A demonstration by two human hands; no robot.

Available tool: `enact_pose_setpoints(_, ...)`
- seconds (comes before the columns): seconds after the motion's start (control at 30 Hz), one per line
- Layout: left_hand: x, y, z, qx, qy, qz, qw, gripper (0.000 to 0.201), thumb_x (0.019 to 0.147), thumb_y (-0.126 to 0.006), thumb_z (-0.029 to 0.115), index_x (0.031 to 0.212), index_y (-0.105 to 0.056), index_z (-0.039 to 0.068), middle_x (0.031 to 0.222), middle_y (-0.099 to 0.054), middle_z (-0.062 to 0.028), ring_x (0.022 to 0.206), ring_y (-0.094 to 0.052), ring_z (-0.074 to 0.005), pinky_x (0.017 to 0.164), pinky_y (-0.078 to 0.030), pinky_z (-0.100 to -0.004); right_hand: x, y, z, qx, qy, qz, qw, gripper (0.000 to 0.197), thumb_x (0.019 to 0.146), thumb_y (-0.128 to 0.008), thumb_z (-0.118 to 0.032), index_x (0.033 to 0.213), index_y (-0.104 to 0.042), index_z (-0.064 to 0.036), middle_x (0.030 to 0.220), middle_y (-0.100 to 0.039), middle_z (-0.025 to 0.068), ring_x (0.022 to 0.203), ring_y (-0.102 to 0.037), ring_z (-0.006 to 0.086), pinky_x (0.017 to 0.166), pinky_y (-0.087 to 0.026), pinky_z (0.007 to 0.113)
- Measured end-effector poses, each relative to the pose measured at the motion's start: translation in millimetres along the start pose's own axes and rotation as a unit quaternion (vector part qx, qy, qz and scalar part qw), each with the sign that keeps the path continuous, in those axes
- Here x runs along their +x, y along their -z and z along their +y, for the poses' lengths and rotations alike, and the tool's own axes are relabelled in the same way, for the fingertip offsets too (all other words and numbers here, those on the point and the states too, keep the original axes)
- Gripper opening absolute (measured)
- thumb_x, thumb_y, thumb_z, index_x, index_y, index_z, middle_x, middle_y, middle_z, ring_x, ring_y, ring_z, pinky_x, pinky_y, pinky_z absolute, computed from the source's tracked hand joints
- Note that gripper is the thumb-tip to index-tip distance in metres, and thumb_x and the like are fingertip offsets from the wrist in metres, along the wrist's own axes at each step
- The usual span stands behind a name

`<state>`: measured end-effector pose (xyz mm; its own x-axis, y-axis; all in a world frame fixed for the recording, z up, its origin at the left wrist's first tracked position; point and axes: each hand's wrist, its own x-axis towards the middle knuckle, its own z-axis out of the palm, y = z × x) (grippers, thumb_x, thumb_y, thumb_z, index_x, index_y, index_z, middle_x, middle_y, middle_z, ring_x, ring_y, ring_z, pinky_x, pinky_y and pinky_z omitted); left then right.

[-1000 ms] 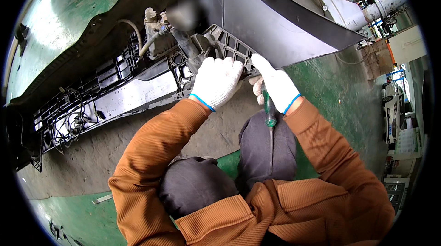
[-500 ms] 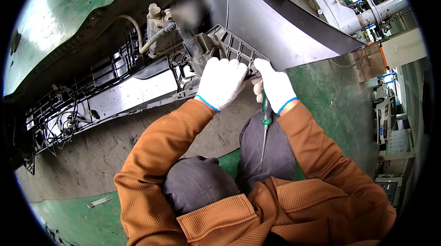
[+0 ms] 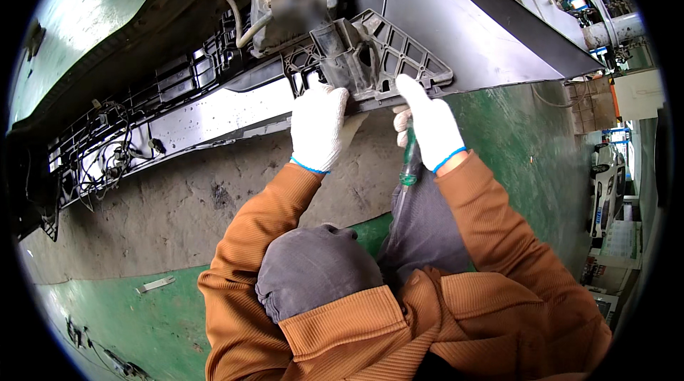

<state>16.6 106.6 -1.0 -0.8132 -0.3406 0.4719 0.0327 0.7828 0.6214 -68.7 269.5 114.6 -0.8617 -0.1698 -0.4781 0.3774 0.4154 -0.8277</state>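
A large car bumper (image 3: 246, 107) lies with its ribbed inner side up. My left hand (image 3: 315, 128), in a white knit glove with a blue cuff, has its fingers curled over the bumper's near edge. A black lattice bracket (image 3: 407, 50) sits at the bumper's right end, beside a dusty plastic duct piece (image 3: 342, 60). Just below that bracket, my gloved right hand (image 3: 431, 121) wraps its lower fingers round a screwdriver (image 3: 410, 160) with a green handle. The shaft points back toward my knee. My right index finger stretches up near the bracket's edge.
A translucent fluid reservoir (image 3: 262, 18) with a hose rests on the bumper. Loose wiring (image 3: 117, 157) lies at its left end. A grey-brown mat (image 3: 192, 196) covers part of the green floor (image 3: 513, 146). A metal strip (image 3: 155, 284) lies at lower left.
The bumper has shifted right in view. My left hand has moved left along its near edge, away from the bracket. My right hand still holds the screwdriver, now a little lower against the bracket.
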Motion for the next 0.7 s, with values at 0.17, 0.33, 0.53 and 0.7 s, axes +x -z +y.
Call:
enact_pose_setpoints(0.17,-0.3,-6.2,-5.0,0.001,-0.036,0.056,0.998,0.037,0.072,-0.090,0.025,0.092,-0.065,0.006,0.088,-0.063,-0.0140,0.086,-0.064,-0.0351,0.074,-0.052,-0.0460,3.5,-20.9,8.8,-0.012,0.003,0.019,1.000,0.064,0.094,-0.080,-0.055,0.093,-0.072,0.0083,0.066,-0.065,0.0078,0.049,-0.060,0.0170,0.050,-0.051,0.031)
enact_pose_setpoints(0.33,3.7,-5.1,-6.9,0.012,-0.051,0.032,0.998,0.034,0.073,-0.088,0.024,0.089,-0.064,0.008,0.086,-0.061,-0.0129,0.084,-0.063,-0.0349,0.072,-0.052,-0.0459,7.1,-24.5,12.0,-0.009,0.011,0.019,1.000,0.064,0.095,-0.078,-0.055,0.091,-0.072,0.0085,0.065,-0.065,0.0087,0.049,-0.061,0.0180,0.050,-0.051,0.032)
enact_pose_setpoints(0.53,5.1,-3.6,-7.4,0.008,-0.086,0.073,0.994,0.034,0.071,-0.088,0.023,0.087,-0.063,0.008,0.083,-0.059,-0.0127,0.081,-0.062,-0.0347,0.069,-0.052,-0.0454,7.6,-25.2,15.0,-0.025,0.037,0.026,0.999,0.063,0.098,-0.075,-0.053,0.090,-0.072,0.0094,0.063,-0.065,0.0103,0.048,-0.060,0.0188,0.050,-0.050,0.032)
enact_pose_setpoints(0.7,1.3,-5.1,-7.2,-0.005,-0.075,0.077,0.994,0.033,0.071,-0.089,0.022,0.086,-0.062,0.008,0.082,-0.058,-0.0131,0.081,-0.061,-0.0355,0.070,-0.051,-0.0464,5.0,-27.8,13.6,-0.015,0.046,0.026,0.998,0.064,0.098,-0.074,-0.053,0.090,-0.072,0.0100,0.063,-0.065,0.0107,0.047,-0.059,0.0195,0.049,-0.050,0.033)
